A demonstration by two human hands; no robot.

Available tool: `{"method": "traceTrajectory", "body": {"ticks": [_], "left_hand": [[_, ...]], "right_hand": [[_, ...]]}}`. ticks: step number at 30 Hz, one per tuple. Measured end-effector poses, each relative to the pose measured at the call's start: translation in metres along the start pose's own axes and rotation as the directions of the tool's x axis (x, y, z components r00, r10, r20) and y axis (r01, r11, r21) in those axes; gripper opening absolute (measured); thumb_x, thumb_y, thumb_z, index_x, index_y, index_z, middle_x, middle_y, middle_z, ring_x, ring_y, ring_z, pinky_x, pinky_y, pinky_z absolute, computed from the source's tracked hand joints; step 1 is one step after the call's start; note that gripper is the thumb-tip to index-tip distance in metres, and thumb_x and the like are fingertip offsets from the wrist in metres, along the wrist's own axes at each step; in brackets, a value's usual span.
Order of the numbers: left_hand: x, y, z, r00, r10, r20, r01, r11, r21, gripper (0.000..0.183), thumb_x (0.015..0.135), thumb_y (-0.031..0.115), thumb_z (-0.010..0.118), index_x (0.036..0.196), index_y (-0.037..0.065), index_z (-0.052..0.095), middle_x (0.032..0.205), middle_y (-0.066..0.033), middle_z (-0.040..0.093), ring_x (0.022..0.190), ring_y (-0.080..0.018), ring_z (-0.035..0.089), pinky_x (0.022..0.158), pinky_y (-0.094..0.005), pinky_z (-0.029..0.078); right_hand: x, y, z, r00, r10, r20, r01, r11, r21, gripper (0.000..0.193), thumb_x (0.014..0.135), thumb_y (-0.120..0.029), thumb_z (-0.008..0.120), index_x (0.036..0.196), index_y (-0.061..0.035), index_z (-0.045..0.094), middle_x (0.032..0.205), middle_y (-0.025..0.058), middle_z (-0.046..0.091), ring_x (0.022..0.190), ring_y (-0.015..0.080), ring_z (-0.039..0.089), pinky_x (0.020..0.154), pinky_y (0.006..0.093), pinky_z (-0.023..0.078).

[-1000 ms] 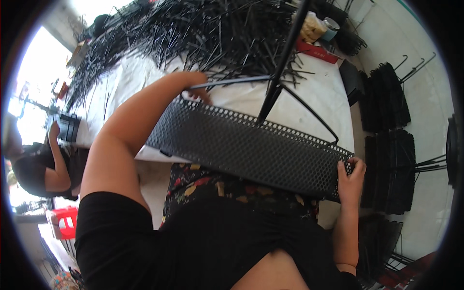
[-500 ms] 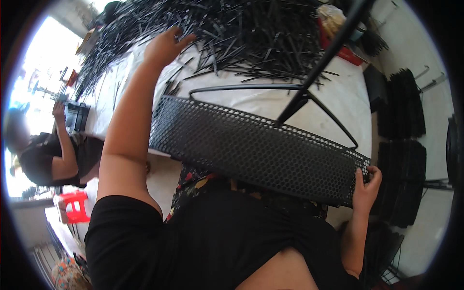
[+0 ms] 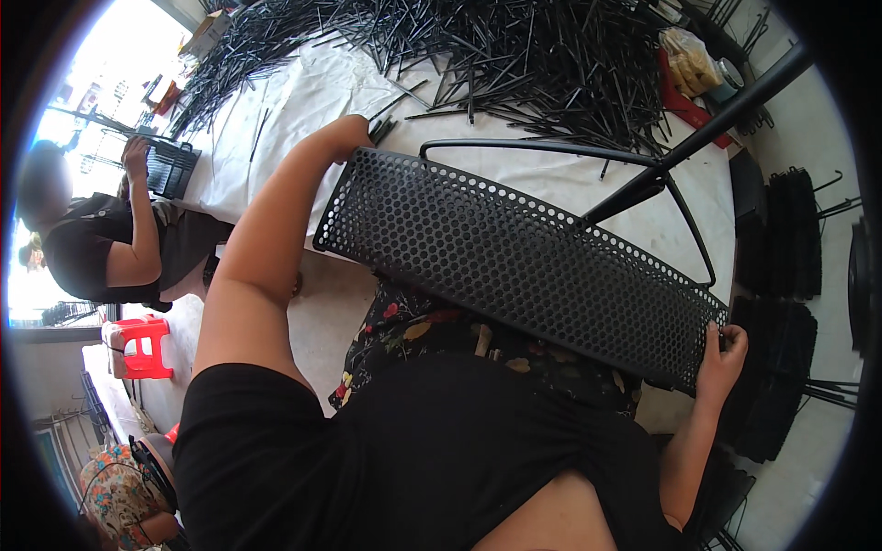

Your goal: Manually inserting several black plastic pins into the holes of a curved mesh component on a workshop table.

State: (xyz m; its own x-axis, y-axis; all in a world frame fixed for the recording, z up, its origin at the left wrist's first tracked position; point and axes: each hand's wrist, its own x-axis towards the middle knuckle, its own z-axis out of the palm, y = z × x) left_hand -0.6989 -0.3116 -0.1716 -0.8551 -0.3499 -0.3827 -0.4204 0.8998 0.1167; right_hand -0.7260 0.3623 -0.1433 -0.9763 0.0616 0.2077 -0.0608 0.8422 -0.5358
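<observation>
A long black rack of perforated metal [image 3: 514,266] lies slantwise over my lap, its far edge by the table. Black rods and a thick black pole join it along the far side. My right hand [image 3: 721,365] is closed on its right end, thumb on the perforated face. My left hand [image 3: 347,138] is by the rack's far left corner, next to a few black strips [image 3: 382,129] on the table. The fingers of that hand are turned away and hidden, so whether they hold anything does not show.
A large heap of thin black strips [image 3: 524,64] covers the far part of the white-covered table [image 3: 303,87]. At the far right are a red box [image 3: 678,101] and a bag. Another person [image 3: 106,243] works at the left, near a red stool [image 3: 145,347]. Black racks [image 3: 795,234] hang at the right.
My left hand has come back from the strip heap, where its fingers were apart, to the rack's far left corner. My right hand keeps its hold on the rack. The whole view has shifted.
</observation>
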Motion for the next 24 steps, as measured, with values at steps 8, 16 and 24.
{"method": "traceTrajectory", "body": {"ticks": [8, 16, 24], "left_hand": [[-0.032, 0.016, -0.002, 0.967, -0.097, -0.237, 0.102, 0.995, 0.008, 0.04, 0.083, 0.019, 0.053, 0.12, 0.003, 0.051, 0.107, -0.0237, 0.065, 0.102, -0.04, 0.062, 0.086, -0.0465, 0.049], [-0.068, -0.048, 0.017, 0.866, -0.425, -0.264, 0.224, 0.802, -0.555, 0.048, 0.076, 0.04, 0.075, 0.088, -0.005, 0.061, 0.071, -0.0182, 0.065, 0.065, -0.0262, 0.063, 0.065, -0.0392, 0.048], [-0.065, -0.025, 0.024, 0.965, -0.222, -0.141, 0.166, 0.93, -0.329, 0.039, 0.072, 0.031, 0.072, 0.082, -0.006, 0.067, 0.082, -0.0245, 0.067, 0.076, -0.0354, 0.066, 0.072, -0.0416, 0.049]], "right_hand": [[-0.001, 0.009, -0.001, 0.975, 0.025, -0.221, 0.044, 0.953, 0.301, 0.042, 0.086, -0.008, 0.068, 0.119, -0.0006, 0.044, 0.128, 0.0116, 0.042, 0.095, 0.0156, 0.054, 0.088, 0.0275, 0.044], [0.006, 0.025, -0.002, 0.977, 0.192, -0.092, -0.128, 0.876, 0.465, 0.046, 0.087, -0.006, 0.067, 0.125, -0.0004, 0.043, 0.132, 0.0112, 0.04, 0.1, 0.0162, 0.055, 0.092, 0.0291, 0.044], [0.013, 0.03, 0.002, 0.991, 0.134, 0.006, -0.129, 0.938, 0.323, 0.04, 0.088, -0.008, 0.066, 0.122, 0.0022, 0.047, 0.129, 0.0112, 0.042, 0.105, 0.0181, 0.054, 0.092, 0.0303, 0.045]]}}
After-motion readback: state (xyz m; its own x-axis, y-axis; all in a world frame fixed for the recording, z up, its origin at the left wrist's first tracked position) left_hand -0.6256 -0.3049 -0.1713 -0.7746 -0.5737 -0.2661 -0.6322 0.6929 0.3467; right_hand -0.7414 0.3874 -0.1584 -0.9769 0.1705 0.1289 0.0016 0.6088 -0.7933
